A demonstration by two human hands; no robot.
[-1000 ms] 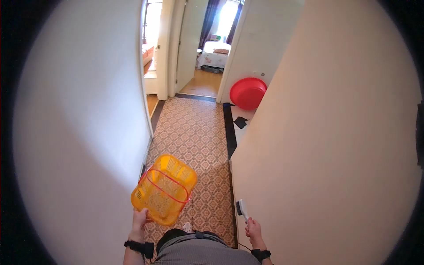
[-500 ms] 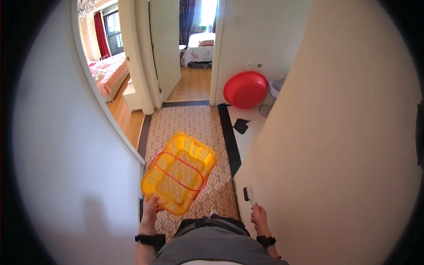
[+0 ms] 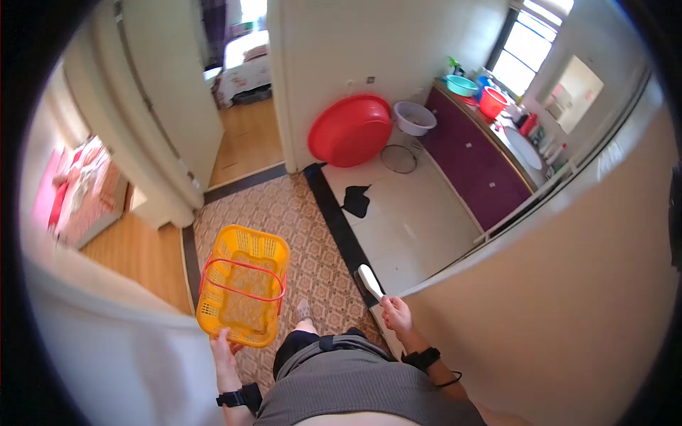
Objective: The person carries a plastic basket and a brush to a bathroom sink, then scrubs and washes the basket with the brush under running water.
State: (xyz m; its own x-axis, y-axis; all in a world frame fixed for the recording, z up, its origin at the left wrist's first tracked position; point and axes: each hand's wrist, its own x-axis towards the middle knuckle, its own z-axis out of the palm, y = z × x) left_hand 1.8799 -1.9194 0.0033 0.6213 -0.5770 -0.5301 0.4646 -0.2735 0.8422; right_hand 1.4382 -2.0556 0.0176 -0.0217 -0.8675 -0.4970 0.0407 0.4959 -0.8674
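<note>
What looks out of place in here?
An irregular black piece lies loose on the pale floor, as if dropped. The large red basin is tipped up against the wall, perhaps deliberately.

And here's the big red tub (image 3: 350, 130), tilted against a pale wall (image 3: 398, 42). In front of it, white floor tiles (image 3: 405, 220), edged by a black strip (image 3: 334, 213); left of that, patterned brown flooring (image 3: 284, 220). Right of the tub we've got a purple cabinet (image 3: 465, 153) under a counter, then a bright window (image 3: 526, 53) and a mirror (image 3: 574, 92) farther right. Left of the tub, an open doorway shows wood flooring (image 3: 249, 142) and a bed (image 3: 245, 71), daylight glowing behind.
</note>
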